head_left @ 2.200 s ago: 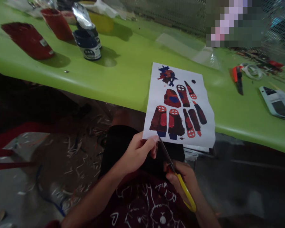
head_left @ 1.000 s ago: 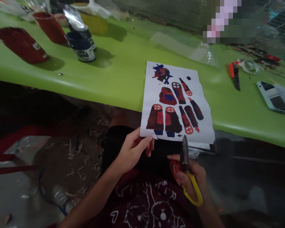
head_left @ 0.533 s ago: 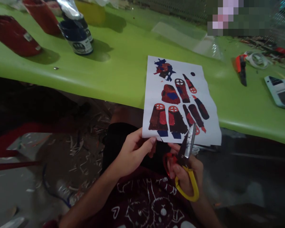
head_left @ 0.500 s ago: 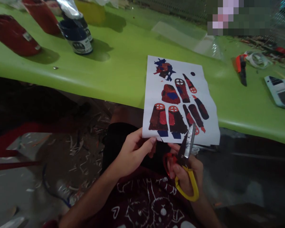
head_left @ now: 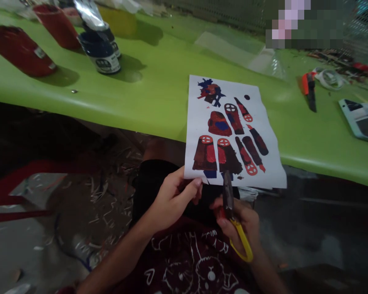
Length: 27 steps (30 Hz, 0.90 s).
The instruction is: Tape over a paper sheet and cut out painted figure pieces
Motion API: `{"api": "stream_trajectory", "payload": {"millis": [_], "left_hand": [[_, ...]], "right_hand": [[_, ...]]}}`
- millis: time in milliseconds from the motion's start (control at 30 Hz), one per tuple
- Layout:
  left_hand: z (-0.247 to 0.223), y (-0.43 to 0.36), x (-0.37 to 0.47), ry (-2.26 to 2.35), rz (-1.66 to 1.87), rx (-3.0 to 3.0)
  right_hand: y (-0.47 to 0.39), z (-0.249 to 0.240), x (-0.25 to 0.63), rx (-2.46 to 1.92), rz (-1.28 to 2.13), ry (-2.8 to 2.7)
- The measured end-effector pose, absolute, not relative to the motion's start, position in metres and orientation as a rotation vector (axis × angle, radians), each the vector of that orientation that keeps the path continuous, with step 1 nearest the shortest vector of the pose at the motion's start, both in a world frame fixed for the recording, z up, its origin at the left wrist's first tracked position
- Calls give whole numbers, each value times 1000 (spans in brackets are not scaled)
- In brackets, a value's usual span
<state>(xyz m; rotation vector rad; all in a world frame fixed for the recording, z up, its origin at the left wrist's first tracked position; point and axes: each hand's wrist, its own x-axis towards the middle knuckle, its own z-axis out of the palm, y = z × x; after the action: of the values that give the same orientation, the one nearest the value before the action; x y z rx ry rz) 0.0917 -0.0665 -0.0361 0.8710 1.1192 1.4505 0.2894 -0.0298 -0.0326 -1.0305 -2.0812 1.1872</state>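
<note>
A white paper sheet (head_left: 199, 122) with painted red, black and blue shapes lies partly on the green table (head_left: 141, 98), its lower part over the front edge. My left hand (head_left: 174, 198) pinches the sheet's lower left corner, thumb on top. My right hand (head_left: 241, 220) is wrapped round the handles of scissors (head_left: 228, 198) with red and yellow grips. The blades look closed and point up at the sheet's lower edge; whether they touch the paper, I cannot tell.
Red cups (head_left: 21, 51) and a dark blue paint jar (head_left: 101, 53) stand at the back left. To the right lie an orange cutter (head_left: 309, 92), a tape roll (head_left: 328, 78) and a phone (head_left: 360, 120). Scraps litter the floor (head_left: 104, 208).
The scissors in my right hand have swung left and turned more edge-on, uncovering the sheet's lower right shapes. My left hand keeps its hold on the corner.
</note>
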Motion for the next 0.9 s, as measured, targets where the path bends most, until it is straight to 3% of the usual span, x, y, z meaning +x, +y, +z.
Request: {"api": "stream_trajectory", "payload": {"millis": [267,900], "left_hand": [[-37,-67,93,1087,1454,826],[-38,-53,94,1269,1385,872]], "right_hand": [[-33,-52,314,-1002,1097,-2227],[-48,-71,348,-1171,1477,-1930]]}}
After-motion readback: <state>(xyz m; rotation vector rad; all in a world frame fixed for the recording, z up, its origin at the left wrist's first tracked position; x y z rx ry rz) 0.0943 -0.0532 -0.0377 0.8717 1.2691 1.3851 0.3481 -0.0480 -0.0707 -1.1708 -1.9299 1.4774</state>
